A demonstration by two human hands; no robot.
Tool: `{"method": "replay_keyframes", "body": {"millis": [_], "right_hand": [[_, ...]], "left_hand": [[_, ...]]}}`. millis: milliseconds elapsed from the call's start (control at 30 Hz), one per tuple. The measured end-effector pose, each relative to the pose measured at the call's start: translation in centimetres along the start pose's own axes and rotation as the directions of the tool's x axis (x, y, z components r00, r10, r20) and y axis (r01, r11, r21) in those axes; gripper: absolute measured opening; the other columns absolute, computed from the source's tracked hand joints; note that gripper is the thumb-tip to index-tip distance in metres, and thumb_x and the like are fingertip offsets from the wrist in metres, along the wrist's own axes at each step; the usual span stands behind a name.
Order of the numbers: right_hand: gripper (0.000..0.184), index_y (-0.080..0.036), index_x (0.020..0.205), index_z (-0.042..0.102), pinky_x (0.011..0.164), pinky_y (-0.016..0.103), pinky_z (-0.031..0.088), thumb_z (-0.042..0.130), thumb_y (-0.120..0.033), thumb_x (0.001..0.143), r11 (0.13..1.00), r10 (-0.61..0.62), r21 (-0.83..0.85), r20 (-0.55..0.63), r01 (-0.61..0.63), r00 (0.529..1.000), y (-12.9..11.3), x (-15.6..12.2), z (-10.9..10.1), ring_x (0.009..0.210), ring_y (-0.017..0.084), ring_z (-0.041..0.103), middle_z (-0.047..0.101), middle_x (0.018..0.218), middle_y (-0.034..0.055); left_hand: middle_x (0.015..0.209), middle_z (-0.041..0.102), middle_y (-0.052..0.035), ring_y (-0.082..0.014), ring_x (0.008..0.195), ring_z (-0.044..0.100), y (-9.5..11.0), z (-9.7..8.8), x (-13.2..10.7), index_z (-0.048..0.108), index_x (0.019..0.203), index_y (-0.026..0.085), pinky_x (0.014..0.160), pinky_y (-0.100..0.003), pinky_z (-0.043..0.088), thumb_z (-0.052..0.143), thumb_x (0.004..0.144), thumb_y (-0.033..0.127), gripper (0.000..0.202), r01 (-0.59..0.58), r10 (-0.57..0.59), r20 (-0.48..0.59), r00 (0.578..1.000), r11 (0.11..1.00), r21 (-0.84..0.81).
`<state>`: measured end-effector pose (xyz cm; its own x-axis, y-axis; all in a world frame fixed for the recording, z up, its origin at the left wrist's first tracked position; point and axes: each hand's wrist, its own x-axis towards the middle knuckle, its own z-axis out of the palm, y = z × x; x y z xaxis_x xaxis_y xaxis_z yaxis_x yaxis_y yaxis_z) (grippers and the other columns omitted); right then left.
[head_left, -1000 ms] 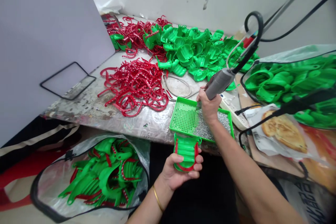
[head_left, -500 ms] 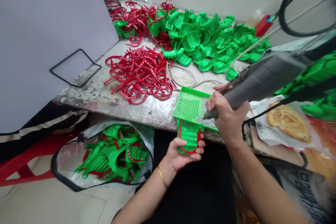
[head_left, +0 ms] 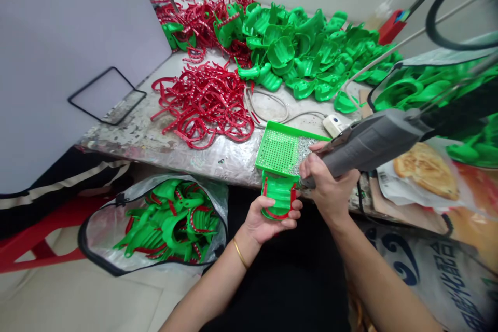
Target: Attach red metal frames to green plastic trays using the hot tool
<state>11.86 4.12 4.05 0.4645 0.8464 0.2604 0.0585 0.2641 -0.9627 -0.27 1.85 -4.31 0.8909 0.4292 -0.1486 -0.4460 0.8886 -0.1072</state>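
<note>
The work in hand, as far as it can be judged from here, is close work on one piece at the front edge of the bench (head_left: 128, 140). The left hand (head_left: 268, 221) has its grip closed around a green dental impression tray (head_left: 278, 196) with a red rim, fingers curled behind it and thumb across the near side. That piece sits just below the front edge of a perforated green sieve tray (head_left: 277, 152), almost touching it. The right hand (head_left: 330, 187) is closed in a pen-like grip on a grey corded handheld tool (head_left: 368, 142), whose thin tip reaches down beside the top of the held piece. The fingers and the angle hide whether the tip actually touches it. Silver granules (head_left: 307, 151) cover the right end of the sieve tray, close by the right hand. The next move seems to call for a steady left grip, with the tip kept exactly at that top edge. Behind, a tangle of red perforated rims (head_left: 202, 106) and a heap of green impression trays (head_left: 303, 46) lie on the scuffed bench, while an open plastic bag (head_left: 93, 246) of red-and-green trays sits on the floor to the left, and a flatbread (head_left: 426, 171) rests on paper to the right
</note>
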Motion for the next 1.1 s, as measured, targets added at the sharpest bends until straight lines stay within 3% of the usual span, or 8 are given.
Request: {"method": "replay_keyframes", "body": {"millis": [500, 667, 767, 900, 1100], "right_hand": [[0.012, -0.018, 0.088, 0.055, 0.045, 0.024, 0.039, 0.063, -0.021, 0.080, 0.994, -0.060, 0.092, -0.060, 0.065, 0.996, 1.2, -1.0, 0.0, 0.044, 0.009, 0.046, 0.047, 0.055, -0.0060], [0.015, -0.019, 0.093, 0.056, 0.047, 0.024, 0.040, 0.063, -0.022, 0.080, 0.992, -0.023, 0.127, 0.032, 0.019, 0.999, 1.0, -0.8, -0.4, 0.045, 0.009, 0.047, 0.047, 0.057, -0.0061], [0.019, -0.019, 0.097, 0.057, 0.046, 0.023, 0.039, 0.064, -0.022, 0.080, 0.990, -0.001, 0.141, 0.065, -0.008, 0.998, 0.2, 0.9, -0.3, 0.045, 0.008, 0.046, 0.046, 0.055, -0.0066], [0.019, -0.019, 0.094, 0.059, 0.046, 0.023, 0.040, 0.064, -0.027, 0.078, 0.993, -0.094, 0.077, 0.005, 0.093, 0.996, -0.2, 5.2, 0.4, 0.045, 0.008, 0.046, 0.046, 0.054, -0.0062], [0.019, -0.015, 0.086, 0.061, 0.043, 0.022, 0.041, 0.063, -0.030, 0.074, 0.989, -0.136, -0.076, -0.084, 0.129, 0.987, 3.6, 10.7, 1.7, 0.043, 0.008, 0.047, 0.051, 0.052, -0.0047]], "left_hand": [[0.091, 0.049, -0.0118, -0.0139, 0.073, 0.044, -0.2, -0.2, 0.0, 0.052, 0.115, 0.001, 0.057, -0.020, 0.028, 0.058, 0.064, 0.026, 0.058, -0.024, 0.024, 0.012, 1.000, 0.999, -0.029], [0.093, 0.050, -0.0121, -0.0143, 0.074, 0.044, -0.2, -0.1, -0.2, 0.052, 0.115, 0.002, 0.060, -0.021, 0.029, 0.056, 0.067, 0.027, 0.055, -0.027, 0.027, 0.017, 0.999, 1.000, -0.010], [0.092, 0.050, -0.0115, -0.0143, 0.074, 0.045, -0.3, -0.2, -0.1, 0.053, 0.115, 0.002, 0.060, -0.021, 0.028, 0.055, 0.068, 0.026, 0.053, -0.027, 0.027, 0.026, 0.999, 1.000, 0.003], [0.093, 0.050, -0.0116, -0.0141, 0.075, 0.044, -0.4, -0.5, 0.0, 0.050, 0.119, 0.001, 0.060, -0.021, 0.028, 0.056, 0.067, 0.026, 0.057, -0.034, 0.034, 0.033, 0.999, 0.999, 0.008], [0.094, 0.050, -0.0119, -0.0140, 0.075, 0.044, -0.2, -0.6, -0.1, 0.050, 0.120, 0.000, 0.060, -0.021, 0.028, 0.056, 0.067, 0.026, 0.058, -0.028, 0.029, 0.030, 0.999, 0.999, -0.019]]}}
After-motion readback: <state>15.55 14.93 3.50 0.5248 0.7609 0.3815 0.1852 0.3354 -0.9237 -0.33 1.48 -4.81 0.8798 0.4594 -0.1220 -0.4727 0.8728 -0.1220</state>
